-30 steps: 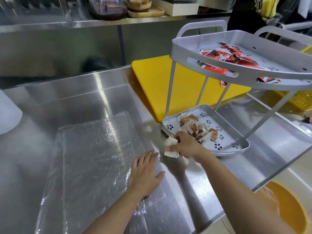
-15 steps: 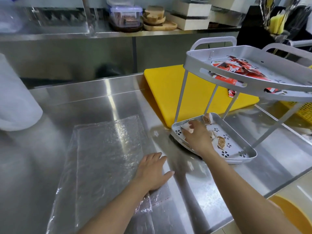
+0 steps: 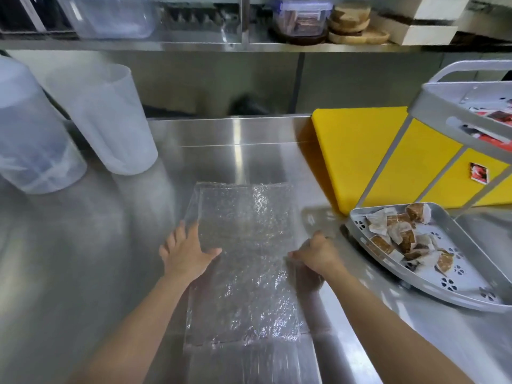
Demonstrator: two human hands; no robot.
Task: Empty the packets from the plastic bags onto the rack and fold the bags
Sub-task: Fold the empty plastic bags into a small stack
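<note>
A clear plastic bag lies flat and crinkled on the steel counter. My left hand rests flat on the bag's left edge, fingers spread. My right hand is curled at the bag's right edge and seems to pinch it. To the right stands a grey two-tier rack. Its lower tray holds several brown-and-white packets. Its upper tray holds red packets, cut off by the frame.
A yellow cutting board lies behind the rack with one red packet on it. Two translucent plastic containers stand at the back left. A steel shelf above carries tubs, wooden discs and boxes.
My right hand left the rack's lower tray and came back to the bag's right edge. My left hand shifted to the bag's left edge. The view swung left.
</note>
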